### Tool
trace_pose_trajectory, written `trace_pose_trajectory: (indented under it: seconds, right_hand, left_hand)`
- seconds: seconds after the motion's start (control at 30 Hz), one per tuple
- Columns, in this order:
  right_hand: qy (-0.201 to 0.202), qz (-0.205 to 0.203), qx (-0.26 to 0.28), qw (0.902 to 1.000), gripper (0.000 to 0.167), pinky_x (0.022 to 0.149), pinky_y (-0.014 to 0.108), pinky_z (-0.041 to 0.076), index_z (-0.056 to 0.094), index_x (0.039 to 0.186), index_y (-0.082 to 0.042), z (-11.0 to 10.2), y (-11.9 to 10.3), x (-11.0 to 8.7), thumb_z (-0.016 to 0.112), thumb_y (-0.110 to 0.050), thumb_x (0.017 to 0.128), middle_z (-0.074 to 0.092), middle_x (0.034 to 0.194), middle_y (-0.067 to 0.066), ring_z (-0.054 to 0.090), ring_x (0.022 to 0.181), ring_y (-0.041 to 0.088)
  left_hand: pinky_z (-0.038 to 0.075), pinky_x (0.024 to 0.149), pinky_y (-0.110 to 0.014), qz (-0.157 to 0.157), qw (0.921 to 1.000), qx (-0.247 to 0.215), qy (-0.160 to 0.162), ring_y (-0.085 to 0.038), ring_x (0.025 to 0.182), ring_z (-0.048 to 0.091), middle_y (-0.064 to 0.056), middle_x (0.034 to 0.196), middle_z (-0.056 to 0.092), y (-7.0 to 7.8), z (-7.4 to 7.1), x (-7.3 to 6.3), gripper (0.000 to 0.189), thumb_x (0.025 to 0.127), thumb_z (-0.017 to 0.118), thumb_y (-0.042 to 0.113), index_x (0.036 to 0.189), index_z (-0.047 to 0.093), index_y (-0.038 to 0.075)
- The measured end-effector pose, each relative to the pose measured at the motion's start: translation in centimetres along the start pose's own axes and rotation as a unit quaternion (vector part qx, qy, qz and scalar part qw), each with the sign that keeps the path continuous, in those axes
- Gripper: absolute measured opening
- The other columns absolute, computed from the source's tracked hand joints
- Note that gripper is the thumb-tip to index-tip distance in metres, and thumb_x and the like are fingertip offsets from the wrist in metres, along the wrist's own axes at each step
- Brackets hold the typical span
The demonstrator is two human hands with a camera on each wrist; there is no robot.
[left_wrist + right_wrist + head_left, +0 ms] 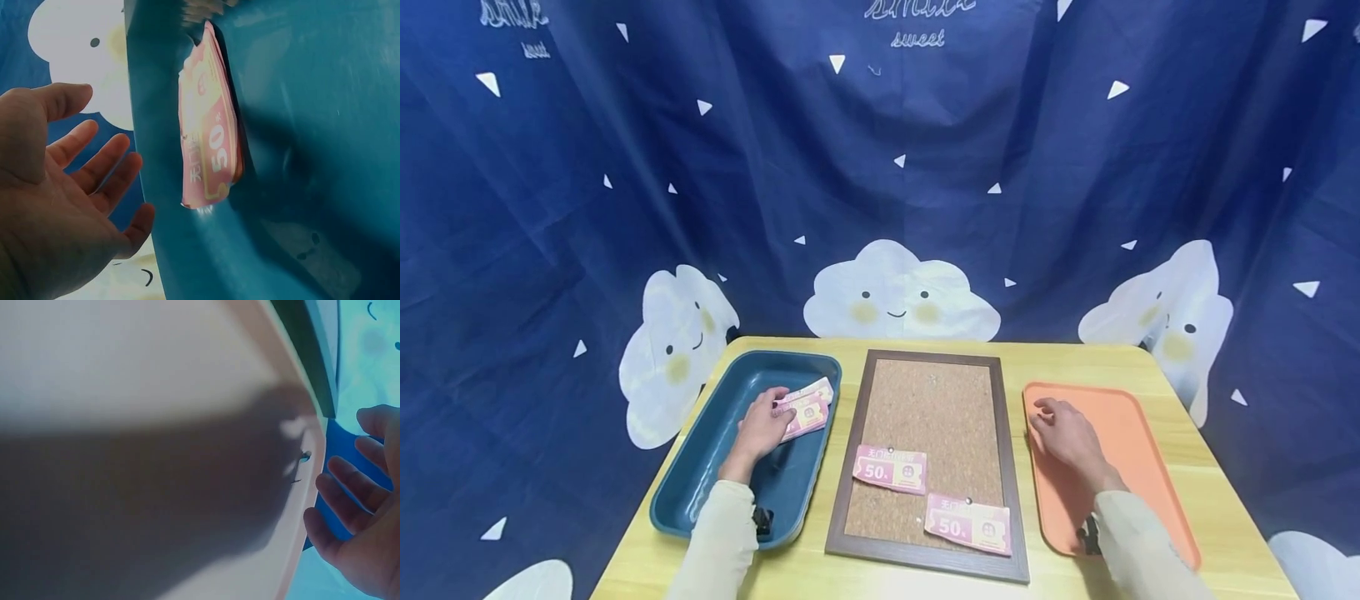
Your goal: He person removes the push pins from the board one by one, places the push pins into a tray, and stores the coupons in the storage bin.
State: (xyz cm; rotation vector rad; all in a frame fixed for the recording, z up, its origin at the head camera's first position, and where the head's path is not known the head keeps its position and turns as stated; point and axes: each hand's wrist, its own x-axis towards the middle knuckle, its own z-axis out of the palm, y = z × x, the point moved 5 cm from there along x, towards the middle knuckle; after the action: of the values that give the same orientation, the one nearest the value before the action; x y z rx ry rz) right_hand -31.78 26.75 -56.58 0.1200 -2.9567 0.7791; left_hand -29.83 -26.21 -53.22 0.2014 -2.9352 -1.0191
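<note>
My left hand (763,427) hovers over the dark teal bin (688,492), its fingers loosely spread. Beside its fingertips, a small stack of pink paper coupons (811,417) leans along the bin's right side. In the left wrist view the coupons (209,131) show a "50" print, and a gap separates them from the hand (81,187). Over the far left part of the orange tray (1138,433) is my right hand (1069,433), fingers loosely bent and holding nothing. A tiny shiny pin-like piece (305,456) lies by the tray's rim, near that hand (362,506).
Between the bin and the tray lies a brown-framed corkboard (928,408). Two pink coupons are on its lower part, one at left (889,471) and another at lower right (967,525), each with a round pin head at its top. Behind the wooden table (1060,362) hangs a blue curtain (917,200).
</note>
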Motion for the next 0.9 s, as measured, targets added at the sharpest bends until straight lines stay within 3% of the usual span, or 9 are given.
trace_pose_trajectory:
  seconds: [0.33,0.57,0.9]
  right_hand:
    - [-0.016,-0.011,0.032,0.9993,0.044,0.093,0.058,0.044,0.055,0.131,-0.005,0.5,-1.5,-0.5,0.059,-0.028,0.094,0.063,0.123,0.023,0.064,0.107,0.039]
    - [-0.015,-0.012,0.035,0.9992,0.043,0.091,0.057,0.045,0.055,0.130,-0.005,0.7,-2.3,-0.5,0.059,-0.030,0.094,0.063,0.124,0.021,0.064,0.108,0.039]
    - [-0.007,-0.020,0.039,0.9990,0.042,0.090,0.055,0.046,0.056,0.129,-0.006,0.6,-3.4,-0.2,0.059,-0.028,0.093,0.064,0.123,0.020,0.064,0.105,0.036]
  left_hand:
    - [0.026,0.100,-0.062,-0.009,0.9997,-0.012,-0.018,-0.031,0.125,0.047,-0.011,0.135,0.053,0.5,0.8,-1.4,0.047,0.092,0.058,0.030,0.135,0.048,0.015]
    - [0.030,0.097,-0.060,0.004,1.0000,-0.007,-0.004,-0.031,0.124,0.048,-0.012,0.133,0.054,1.1,0.8,-1.4,0.047,0.093,0.059,0.029,0.136,0.048,0.014]
    - [0.027,0.100,-0.062,0.020,0.9996,-0.017,-0.007,-0.031,0.126,0.047,-0.011,0.136,0.052,3.0,0.6,-1.2,0.048,0.093,0.059,0.028,0.137,0.048,0.013]
